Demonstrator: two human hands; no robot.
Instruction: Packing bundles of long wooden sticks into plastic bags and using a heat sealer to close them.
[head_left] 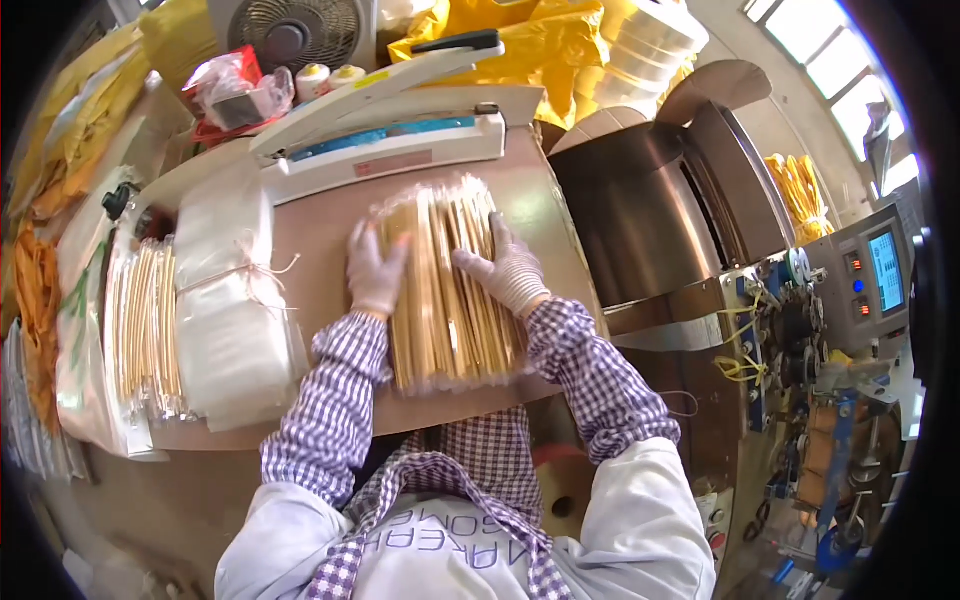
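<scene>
A thick bundle of slim wooden sticks in clear wrappers (447, 290) lies on the brown tabletop in front of me, its sticks running away from me. My left hand (377, 265), in a pale glove, presses against the bundle's left side. On the other side my right hand (507, 262), gloved too, has its fingers over the far right edge and its thumb across the top. Between them the two hands hold the bundle. A white bar heat sealer (385, 155) with a raised arm stands just beyond it.
Left of the bundle lies a tied stack of clear plastic bags (225, 340), beside more wrapped sticks (147, 320). A fan (290, 35) and yellow plastic bags (510, 50) are at the back. To the right stand a dark metal box (635, 210) and a machine with a control screen (885, 270).
</scene>
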